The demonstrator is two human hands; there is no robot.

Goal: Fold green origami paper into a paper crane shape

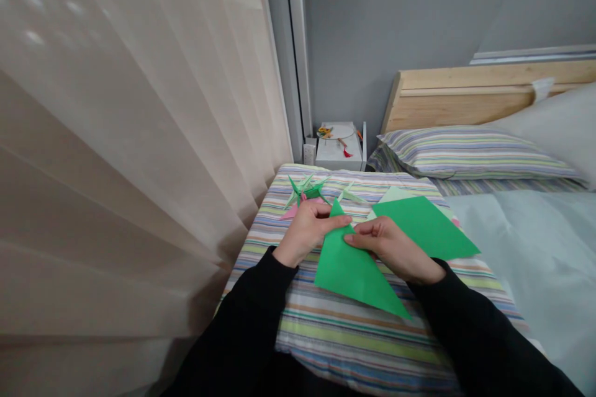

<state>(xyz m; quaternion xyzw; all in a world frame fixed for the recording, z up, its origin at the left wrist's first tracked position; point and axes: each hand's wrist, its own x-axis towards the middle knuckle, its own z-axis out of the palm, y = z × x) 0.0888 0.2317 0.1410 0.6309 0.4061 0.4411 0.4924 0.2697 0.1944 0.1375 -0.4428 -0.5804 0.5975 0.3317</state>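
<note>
The left grip (306,231) and right grip (395,248) both pinch 1 green paper triangle (349,273) near its far corner; its long axis slants from them nearward and right.

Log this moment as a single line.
left hand: pinching green paper near its top | right hand: pinching its right edge | at right: second green sheet | beyond left hand: folded paper shapes | beneath: striped cloth
</note>
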